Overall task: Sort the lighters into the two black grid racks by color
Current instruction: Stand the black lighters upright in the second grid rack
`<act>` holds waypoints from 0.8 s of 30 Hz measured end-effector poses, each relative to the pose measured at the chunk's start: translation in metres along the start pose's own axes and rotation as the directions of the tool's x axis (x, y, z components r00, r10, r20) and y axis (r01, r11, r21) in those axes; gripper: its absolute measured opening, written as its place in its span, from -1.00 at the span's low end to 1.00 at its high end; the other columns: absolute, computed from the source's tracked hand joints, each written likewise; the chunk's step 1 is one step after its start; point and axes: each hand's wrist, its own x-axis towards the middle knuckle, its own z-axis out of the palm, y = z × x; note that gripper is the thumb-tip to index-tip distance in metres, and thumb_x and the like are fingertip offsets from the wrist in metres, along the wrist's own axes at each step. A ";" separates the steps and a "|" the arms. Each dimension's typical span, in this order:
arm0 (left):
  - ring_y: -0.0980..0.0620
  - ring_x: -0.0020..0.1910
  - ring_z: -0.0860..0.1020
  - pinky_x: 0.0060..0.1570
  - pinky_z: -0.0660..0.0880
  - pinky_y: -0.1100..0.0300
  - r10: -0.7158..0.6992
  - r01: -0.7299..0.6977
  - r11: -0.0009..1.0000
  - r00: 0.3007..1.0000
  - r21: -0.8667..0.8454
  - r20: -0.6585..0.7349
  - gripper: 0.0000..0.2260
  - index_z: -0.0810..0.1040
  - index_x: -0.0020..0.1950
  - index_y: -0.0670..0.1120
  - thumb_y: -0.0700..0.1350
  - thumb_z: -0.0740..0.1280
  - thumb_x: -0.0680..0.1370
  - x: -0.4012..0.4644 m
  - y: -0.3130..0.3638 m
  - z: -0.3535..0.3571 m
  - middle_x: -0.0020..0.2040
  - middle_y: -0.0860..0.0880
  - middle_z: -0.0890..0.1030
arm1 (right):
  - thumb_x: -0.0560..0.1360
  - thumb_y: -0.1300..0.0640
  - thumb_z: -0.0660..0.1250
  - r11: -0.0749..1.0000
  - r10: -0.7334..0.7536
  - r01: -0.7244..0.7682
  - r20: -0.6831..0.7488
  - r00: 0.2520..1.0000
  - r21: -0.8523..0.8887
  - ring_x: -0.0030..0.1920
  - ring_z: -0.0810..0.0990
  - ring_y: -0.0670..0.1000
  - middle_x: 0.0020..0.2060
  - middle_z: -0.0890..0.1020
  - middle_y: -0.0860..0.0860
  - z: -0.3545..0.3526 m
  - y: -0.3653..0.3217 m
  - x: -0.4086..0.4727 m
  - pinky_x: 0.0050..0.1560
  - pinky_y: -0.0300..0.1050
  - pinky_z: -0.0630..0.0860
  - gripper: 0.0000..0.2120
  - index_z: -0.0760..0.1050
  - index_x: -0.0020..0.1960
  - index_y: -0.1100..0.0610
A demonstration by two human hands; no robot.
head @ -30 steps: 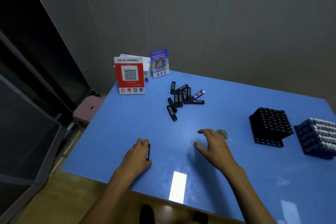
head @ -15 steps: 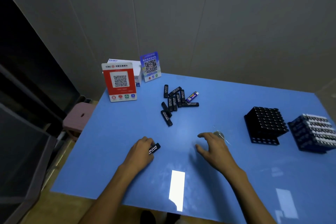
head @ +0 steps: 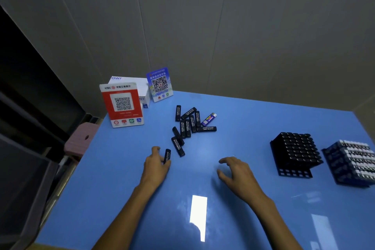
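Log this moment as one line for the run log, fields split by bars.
left hand holds black lighter | right hand open above table | loose lighters remain | racks at right

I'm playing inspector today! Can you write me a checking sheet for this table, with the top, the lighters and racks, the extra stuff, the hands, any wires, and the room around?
Surface: blue table, shiny, with a bright light reflection.
Job's things: pile of black lighters lying loose; one blue lighter beside it; black rack full of black lighters; blue-filled rack to its right.
Clutter: red QR stand, blue QR stand, white box.
Hands: left hand holds a black lighter; right hand open, holding nothing.
Cables: nothing seen.
Surroundings: grey wall; pink stool at left.
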 end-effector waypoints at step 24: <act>-0.06 0.23 0.32 0.16 0.37 0.06 0.515 -0.715 0.437 0.696 0.546 0.501 -0.60 0.45 0.21 -0.03 -0.13 0.37 0.38 0.107 0.053 0.023 0.28 -0.04 0.33 | 0.52 0.00 0.34 0.982 0.176 -0.174 -0.026 0.984 0.067 0.18 0.51 -0.01 0.16 0.57 -0.08 0.011 0.015 0.032 0.21 -0.20 0.39 -0.68 0.51 0.25 0.04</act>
